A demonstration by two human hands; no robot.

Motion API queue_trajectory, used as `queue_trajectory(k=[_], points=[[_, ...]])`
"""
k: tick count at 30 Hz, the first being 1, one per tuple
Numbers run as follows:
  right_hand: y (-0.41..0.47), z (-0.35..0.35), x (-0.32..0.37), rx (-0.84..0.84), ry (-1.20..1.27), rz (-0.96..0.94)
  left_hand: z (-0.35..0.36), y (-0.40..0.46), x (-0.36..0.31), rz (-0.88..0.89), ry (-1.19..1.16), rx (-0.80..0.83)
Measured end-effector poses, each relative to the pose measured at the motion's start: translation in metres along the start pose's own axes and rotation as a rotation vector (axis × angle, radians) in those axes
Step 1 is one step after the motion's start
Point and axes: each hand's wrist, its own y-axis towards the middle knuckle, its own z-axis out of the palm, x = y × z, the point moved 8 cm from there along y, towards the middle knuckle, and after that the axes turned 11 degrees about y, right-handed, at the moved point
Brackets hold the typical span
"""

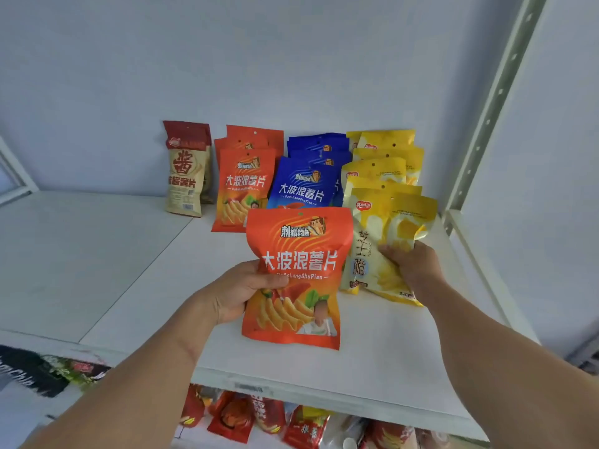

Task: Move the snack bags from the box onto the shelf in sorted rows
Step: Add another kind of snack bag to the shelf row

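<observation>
While a white shelf [97, 254] meets a pale wall [291, 59], bags stand along its back edge: brown bag [184, 176], orange row [243, 186], blue row [304, 186], yellow row [382, 170]. Left hand [240, 290] grips an orange bag [298, 280]; right hand [411, 264] grips a yellow bag [379, 254] near the right edge.
</observation>
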Motion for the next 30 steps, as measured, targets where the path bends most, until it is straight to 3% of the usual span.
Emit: queue_trajectory(k=[13,23,25,27,30], points=[[0.033,0.014,0.008,-0.058,-0.227,-0.036,-0.012,0.038,0.004,-0.030,-0.016,-0.029],[0.018,-0.008,0.020,-0.244,-0.278,-0.005,-0.022,0.033,-0.011,0.051,0.020,-0.098],[0.012,-0.013,0.033,-0.302,-0.425,-0.093,-0.025,0.032,-0.014,0.063,0.022,-0.112],[-0.001,-0.004,0.059,-0.298,-0.617,-0.309,-0.030,0.030,-0.019,0.067,0.027,-0.131],[-0.021,0.040,0.090,-0.106,-0.861,-0.679,-0.042,0.029,-0.022,0.073,0.005,-0.169]])
